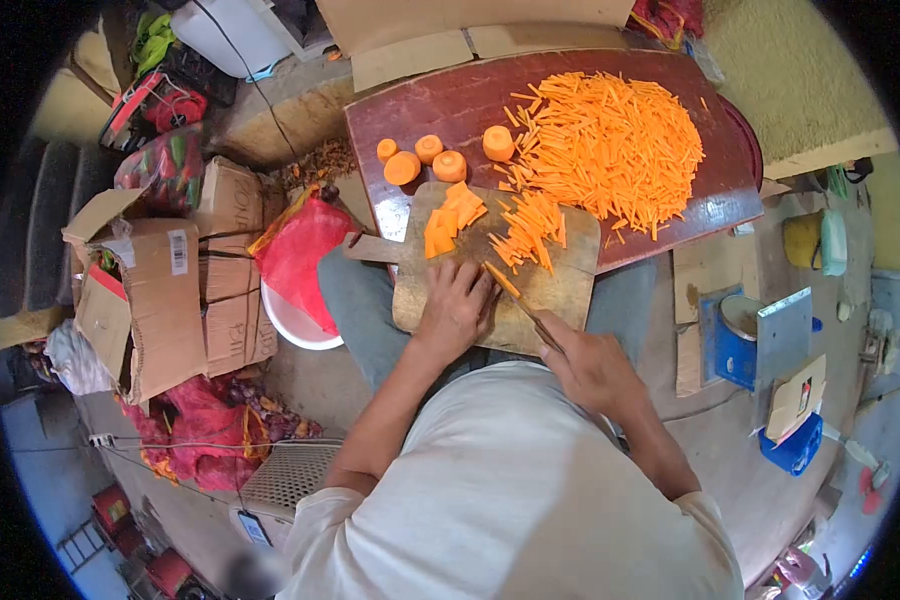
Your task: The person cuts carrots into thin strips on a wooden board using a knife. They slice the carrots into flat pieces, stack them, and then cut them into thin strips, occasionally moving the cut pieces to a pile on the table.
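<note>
A worn wooden cutting board point(410, 300) lies across my lap at the table's near edge. My left hand point(458, 308) presses on it with bent fingers; whatever lies under them is hidden. In my right hand point(592, 368) is a knife point(522, 302), its blade pointing up and left, just right of my left fingertips. Carrot slices point(454, 216) rest on the board above my left hand. Freshly cut carrot sticks point(530, 232) lie right of these. A large heap of carrot sticks point(610, 145) covers the table's right side, and several carrot chunks point(450, 166) stand at its left.
The dark red table point(400, 105) stands in front of me. To the left are a white basin point(305, 330) with a red mesh bag point(305, 260) and cardboard boxes point(160, 290). A blue container point(738, 345) and metal sheet point(782, 335) stand at the right.
</note>
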Tool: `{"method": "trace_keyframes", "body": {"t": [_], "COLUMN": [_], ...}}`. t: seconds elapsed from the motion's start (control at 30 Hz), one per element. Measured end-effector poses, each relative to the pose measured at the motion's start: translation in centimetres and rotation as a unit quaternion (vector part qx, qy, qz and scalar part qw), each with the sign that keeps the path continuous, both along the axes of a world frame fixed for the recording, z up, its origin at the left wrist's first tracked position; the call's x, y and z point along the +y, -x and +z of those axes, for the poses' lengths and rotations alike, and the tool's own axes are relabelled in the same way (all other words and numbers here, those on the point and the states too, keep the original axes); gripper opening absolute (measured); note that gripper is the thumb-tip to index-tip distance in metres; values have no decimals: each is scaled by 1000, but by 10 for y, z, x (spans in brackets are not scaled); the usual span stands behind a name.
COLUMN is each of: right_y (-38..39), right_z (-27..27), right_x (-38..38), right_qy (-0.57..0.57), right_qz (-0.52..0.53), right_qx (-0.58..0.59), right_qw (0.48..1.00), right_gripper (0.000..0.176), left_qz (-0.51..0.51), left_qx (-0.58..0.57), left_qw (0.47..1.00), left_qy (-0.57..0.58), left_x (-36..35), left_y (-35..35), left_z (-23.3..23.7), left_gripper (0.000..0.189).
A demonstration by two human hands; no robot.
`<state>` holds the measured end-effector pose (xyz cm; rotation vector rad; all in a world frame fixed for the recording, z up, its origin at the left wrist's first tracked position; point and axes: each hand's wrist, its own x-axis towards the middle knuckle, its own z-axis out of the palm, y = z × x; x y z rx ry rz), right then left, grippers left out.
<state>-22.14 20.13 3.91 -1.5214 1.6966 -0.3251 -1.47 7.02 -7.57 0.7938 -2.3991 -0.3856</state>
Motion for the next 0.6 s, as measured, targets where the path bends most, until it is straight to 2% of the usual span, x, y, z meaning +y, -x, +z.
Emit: {"method": "trace_keyframes", "body": {"t": [0.13, 0.3, 0.5, 0.6], "right_y": [-4, -2, -15, -13], "right_z": [-23, -7, -32, -18], "right_x": [-23, -18, -27, -17], "right_qy": [55, 50, 126, 114], "right_qz": [7, 2, 4, 0], "right_qx": [3, -21, -3, -9], "right_qw": [998, 999, 992, 993], "right_gripper": [52, 51, 45, 43], "left_qz": [7, 3, 1, -10], "left_qx": [15, 26, 35, 42], "left_qw": [1000, 999, 999, 999], "left_qy": [-16, -26, -32, -26], "left_x": [3, 0, 2, -2], "left_y": [0, -5, -4, -8], "left_z": [-2, -6, -6, 0], "left_gripper": [23, 23, 24, 24]}}
